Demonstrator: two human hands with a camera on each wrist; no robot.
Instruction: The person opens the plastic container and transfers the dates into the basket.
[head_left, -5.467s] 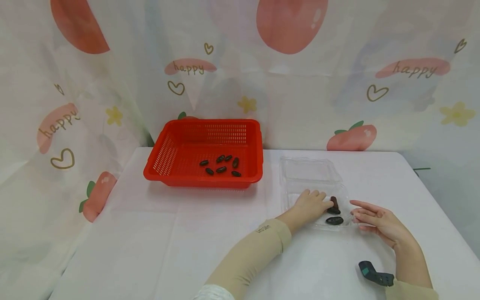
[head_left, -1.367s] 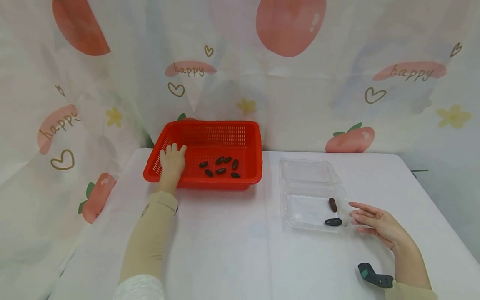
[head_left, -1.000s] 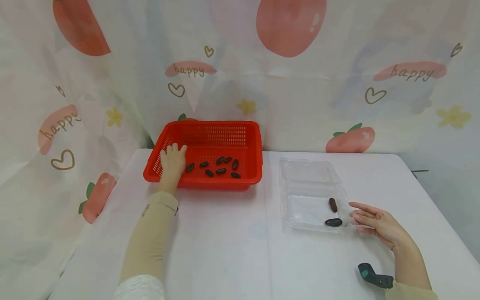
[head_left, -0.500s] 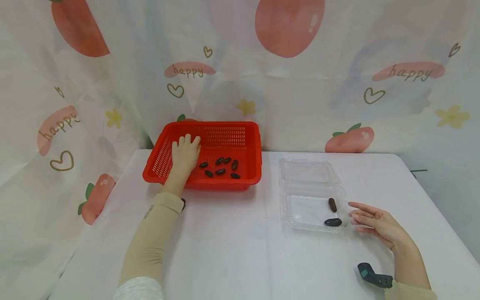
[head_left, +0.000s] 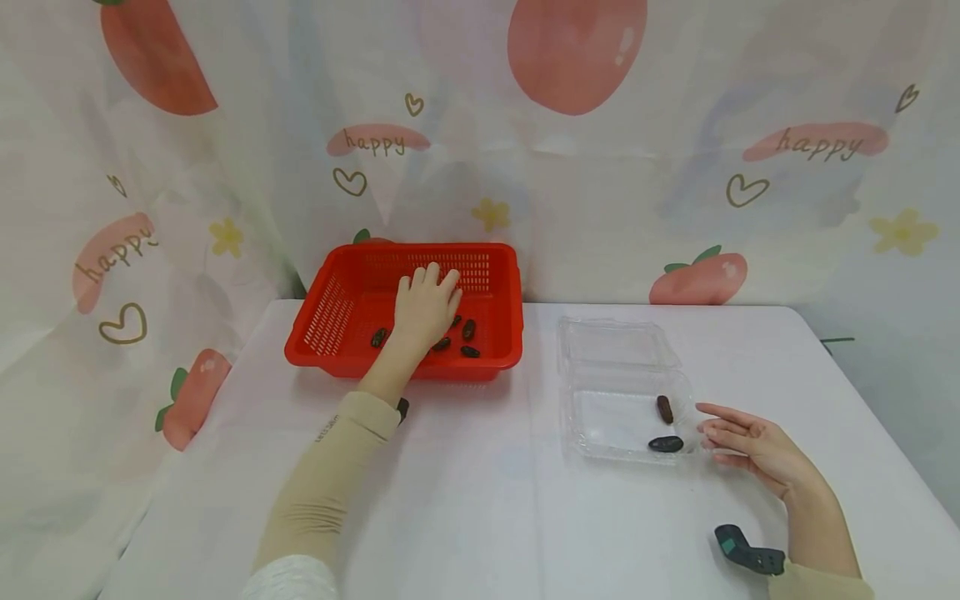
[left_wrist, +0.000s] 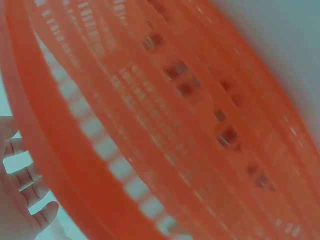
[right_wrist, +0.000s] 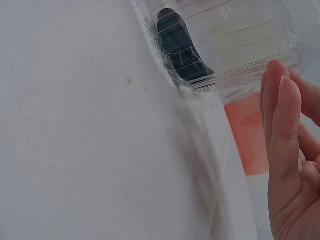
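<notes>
In the head view my left hand [head_left: 423, 312] is inside the red basket [head_left: 341, 360], over dark brown dates, hiding some of them. A date [head_left: 378, 337] lies left of it, and another date [head_left: 470, 352] to its right. The left wrist view shows the fingers [left_wrist: 47, 212] spread loosely beyond the basket's rim, with nothing seen between them. My right hand [head_left: 757, 450], fingers nearly straight, is at the right side of a clear plastic clamshell box [head_left: 600, 417]. Its fingertips overlap the box's edge in the right wrist view. Two dates lie in the box, one brown [head_left: 664, 409] and one darker [head_left: 666, 444].
The box's lid [head_left: 618, 343] lies folded back toward the rear. White cloth covers the table [head_left: 465, 492], and a printed curtain [head_left: 600, 200] hangs behind it. A dark wrist-worn device [head_left: 746, 552] sits by my right forearm.
My left hand has gone from the clear box to the red basket, where one more date now lies at the left. It has since shifted right over the other dates. My right hand stays put.
</notes>
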